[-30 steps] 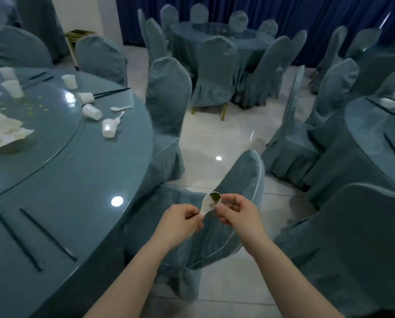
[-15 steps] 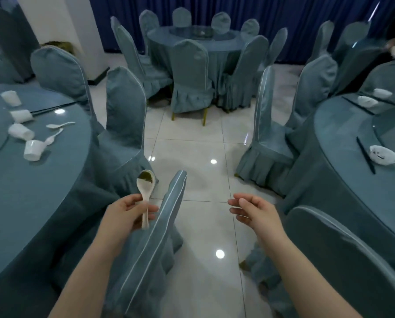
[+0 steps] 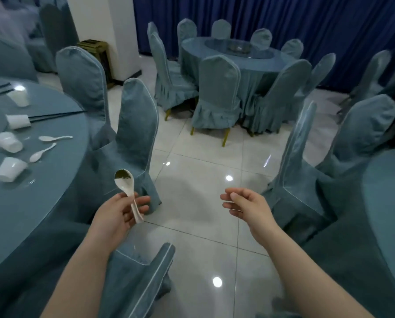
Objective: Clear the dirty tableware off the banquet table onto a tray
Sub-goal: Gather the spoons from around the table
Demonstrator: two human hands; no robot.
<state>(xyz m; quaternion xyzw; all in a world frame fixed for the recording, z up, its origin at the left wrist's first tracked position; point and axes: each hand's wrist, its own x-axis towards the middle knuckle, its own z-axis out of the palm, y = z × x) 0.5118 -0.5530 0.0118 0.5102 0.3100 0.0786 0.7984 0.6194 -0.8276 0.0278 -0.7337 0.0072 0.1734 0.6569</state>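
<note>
The left hand point(image 3: 120, 214) pinches a soiled spoon point(image 3: 127, 189) by its handle, bowl up, over the floor beside the counter point(image 3: 42, 203); the right hand point(image 3: 244, 205) is loosely curled, empty. A light grip could let it slip and break, and no tray shows

A banquet hall: round tables point(image 3: 256, 63) draped in blue-grey cloth, ringed by matching fabric-covered chairs point(image 3: 217, 92), stand on a glossy tiled floor point(image 3: 203, 203) before deep blue curtains point(image 3: 283, 19).
</note>
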